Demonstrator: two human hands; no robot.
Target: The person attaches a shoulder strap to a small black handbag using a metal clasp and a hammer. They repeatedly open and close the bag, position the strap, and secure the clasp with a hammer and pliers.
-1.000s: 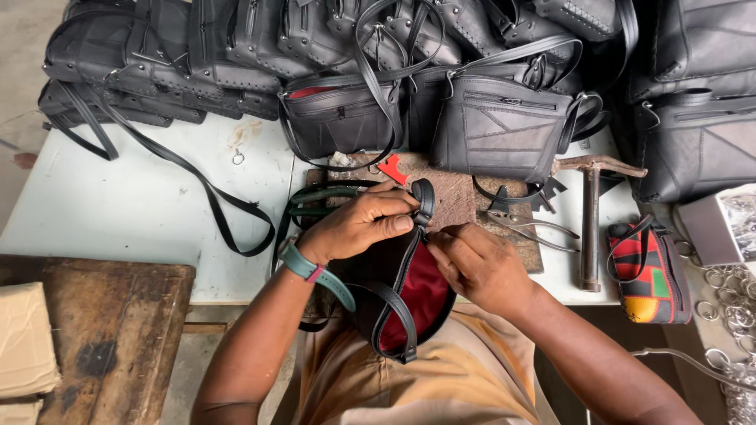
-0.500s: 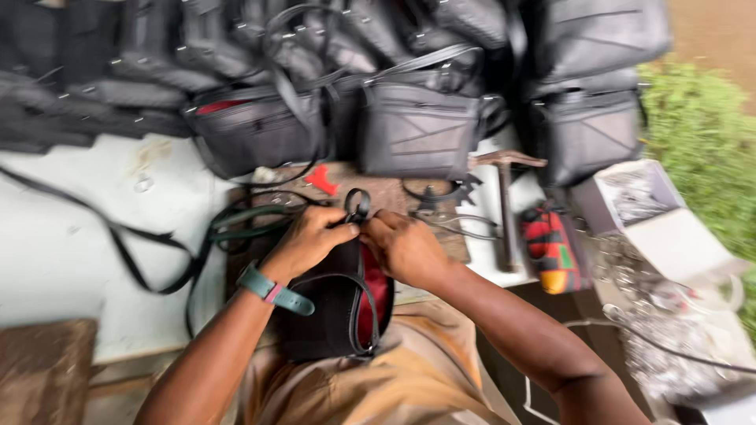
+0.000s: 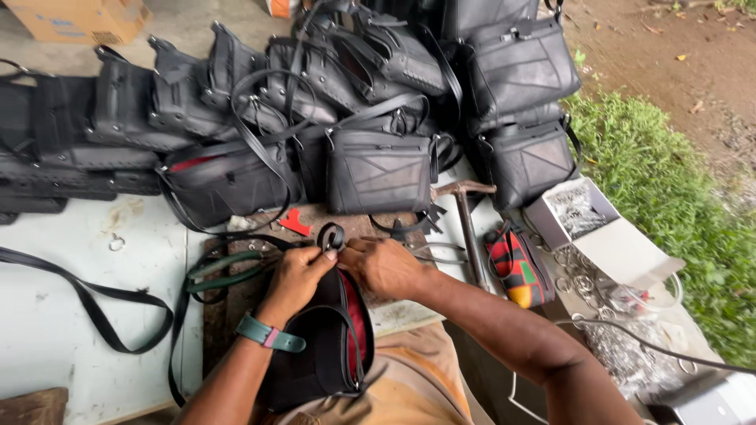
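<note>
Since the earlier frame the view is swinging right, bringing grass and a grey box of metal fittings (image 3: 579, 211) into sight, while both hands are staying at the same spot. Nearest, the black leather bag with a red lining (image 3: 327, 346) is resting on the lap against the white tabletop (image 3: 55, 315) edge. The left hand (image 3: 295, 275) and right hand (image 3: 384, 266) are meeting just above it, fingers clamped together on the looped black strap end (image 3: 331, 236). Doing this well probably means keeping the loop pinched tight and flat while the bag stays steady. Beside them are lying green-handled pliers (image 3: 224, 271) and a hammer (image 3: 466, 228). Farther off, finished black bags (image 3: 378, 169) are piling up
</note>
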